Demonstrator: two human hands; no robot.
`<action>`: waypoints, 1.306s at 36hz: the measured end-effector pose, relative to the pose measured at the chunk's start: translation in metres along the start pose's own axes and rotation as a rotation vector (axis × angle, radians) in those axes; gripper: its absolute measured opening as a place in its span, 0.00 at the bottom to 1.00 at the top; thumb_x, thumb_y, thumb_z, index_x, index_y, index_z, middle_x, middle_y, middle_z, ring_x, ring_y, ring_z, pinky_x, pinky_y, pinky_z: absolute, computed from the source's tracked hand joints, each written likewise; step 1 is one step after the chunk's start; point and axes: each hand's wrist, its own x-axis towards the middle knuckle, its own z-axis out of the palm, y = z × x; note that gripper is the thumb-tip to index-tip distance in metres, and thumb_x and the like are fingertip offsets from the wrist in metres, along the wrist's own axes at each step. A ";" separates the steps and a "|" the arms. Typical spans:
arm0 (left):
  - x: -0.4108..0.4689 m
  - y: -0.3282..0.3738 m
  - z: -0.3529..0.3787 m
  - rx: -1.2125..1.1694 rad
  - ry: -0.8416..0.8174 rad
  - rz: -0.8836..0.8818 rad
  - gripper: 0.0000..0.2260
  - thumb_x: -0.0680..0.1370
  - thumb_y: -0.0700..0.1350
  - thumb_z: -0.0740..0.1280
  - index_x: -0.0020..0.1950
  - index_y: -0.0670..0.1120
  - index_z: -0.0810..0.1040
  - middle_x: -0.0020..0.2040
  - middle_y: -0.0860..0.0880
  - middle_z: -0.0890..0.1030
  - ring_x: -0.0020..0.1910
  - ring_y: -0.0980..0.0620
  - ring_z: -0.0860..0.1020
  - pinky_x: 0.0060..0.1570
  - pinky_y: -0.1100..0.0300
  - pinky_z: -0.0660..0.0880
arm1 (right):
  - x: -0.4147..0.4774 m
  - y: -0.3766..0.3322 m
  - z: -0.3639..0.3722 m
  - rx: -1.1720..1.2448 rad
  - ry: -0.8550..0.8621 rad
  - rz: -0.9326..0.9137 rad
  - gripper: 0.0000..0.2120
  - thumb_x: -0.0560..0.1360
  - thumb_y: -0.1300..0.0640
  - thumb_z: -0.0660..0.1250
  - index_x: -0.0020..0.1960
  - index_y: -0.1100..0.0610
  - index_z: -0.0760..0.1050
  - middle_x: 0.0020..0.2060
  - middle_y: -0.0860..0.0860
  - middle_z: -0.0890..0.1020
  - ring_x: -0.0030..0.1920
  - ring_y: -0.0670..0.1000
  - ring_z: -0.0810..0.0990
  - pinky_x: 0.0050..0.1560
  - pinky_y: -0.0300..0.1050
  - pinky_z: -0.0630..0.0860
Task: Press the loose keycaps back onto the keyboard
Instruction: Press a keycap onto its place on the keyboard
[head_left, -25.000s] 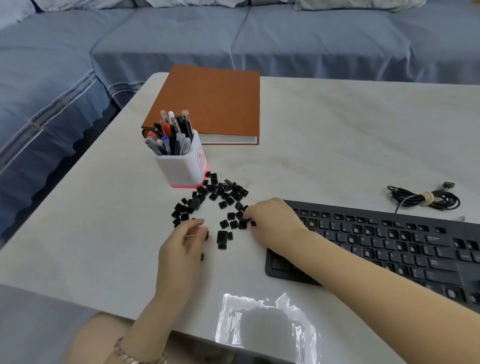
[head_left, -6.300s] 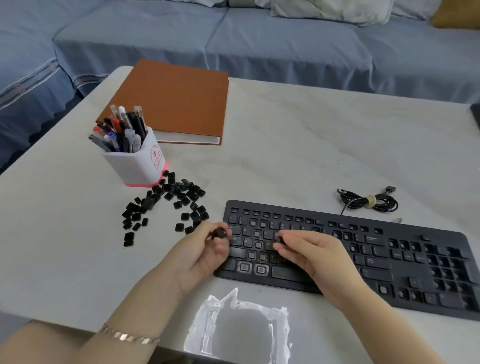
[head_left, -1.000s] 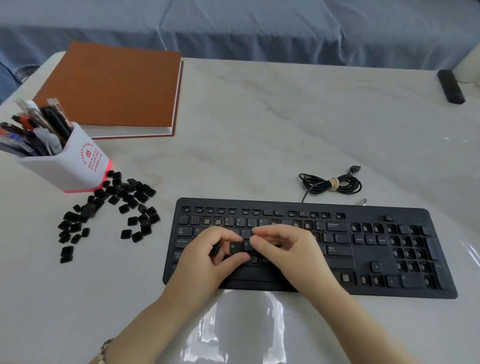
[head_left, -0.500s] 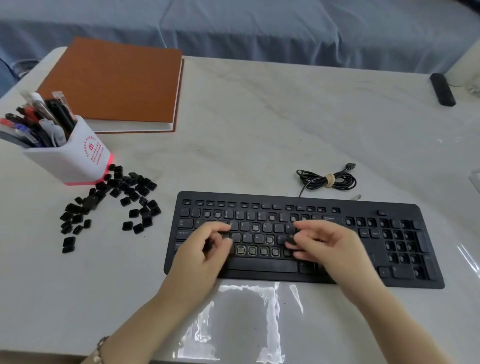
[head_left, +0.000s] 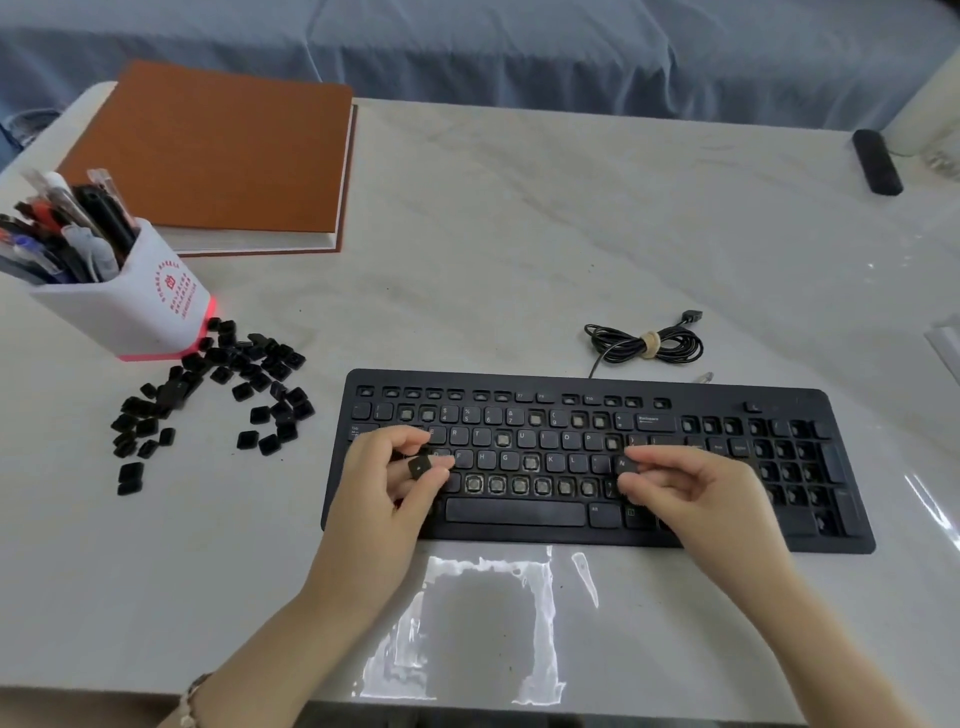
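A black keyboard (head_left: 675, 530) lies on the white table, with several bare key sockets showing in its bottom letter row and elsewhere. My left hand (head_left: 387, 486) hovers over the keyboard's left end and pinches a black keycap (head_left: 420, 466) between thumb and fingers. My right hand (head_left: 691, 493) is over the right part of the letter block and pinches another keycap (head_left: 625, 464) at its fingertips. A pile of loose black keycaps (head_left: 223, 389) lies on the table left of the keyboard.
A white pen holder (head_left: 130, 306) full of pens stands beside the pile. An orange binder (head_left: 218, 156) lies at the back left. The keyboard's coiled cable (head_left: 644, 343) sits behind it. A black remote (head_left: 877, 162) is at the far right edge.
My right hand has moved right along the keyboard with a keycap in its fingertips. My left hand has stayed at the left end, holding its keycap.
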 end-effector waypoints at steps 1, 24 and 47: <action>0.000 0.000 0.000 -0.021 0.014 -0.007 0.11 0.76 0.37 0.68 0.51 0.52 0.73 0.51 0.51 0.75 0.47 0.63 0.81 0.51 0.66 0.76 | -0.001 0.001 0.003 -0.021 -0.012 -0.019 0.14 0.67 0.67 0.74 0.40 0.47 0.79 0.30 0.48 0.82 0.33 0.41 0.80 0.38 0.25 0.72; -0.001 -0.004 0.001 0.027 0.024 -0.009 0.12 0.70 0.37 0.74 0.46 0.52 0.78 0.39 0.50 0.78 0.34 0.60 0.74 0.37 0.73 0.70 | -0.007 0.019 0.059 -0.370 -0.001 -0.361 0.08 0.72 0.63 0.71 0.50 0.57 0.82 0.41 0.39 0.72 0.46 0.36 0.70 0.45 0.24 0.64; -0.007 -0.017 0.005 0.249 -0.140 0.281 0.10 0.69 0.36 0.75 0.42 0.48 0.79 0.43 0.56 0.77 0.39 0.56 0.75 0.40 0.71 0.71 | -0.028 0.039 0.068 -0.636 0.162 -0.674 0.14 0.74 0.60 0.61 0.54 0.62 0.80 0.32 0.52 0.70 0.31 0.53 0.68 0.30 0.45 0.70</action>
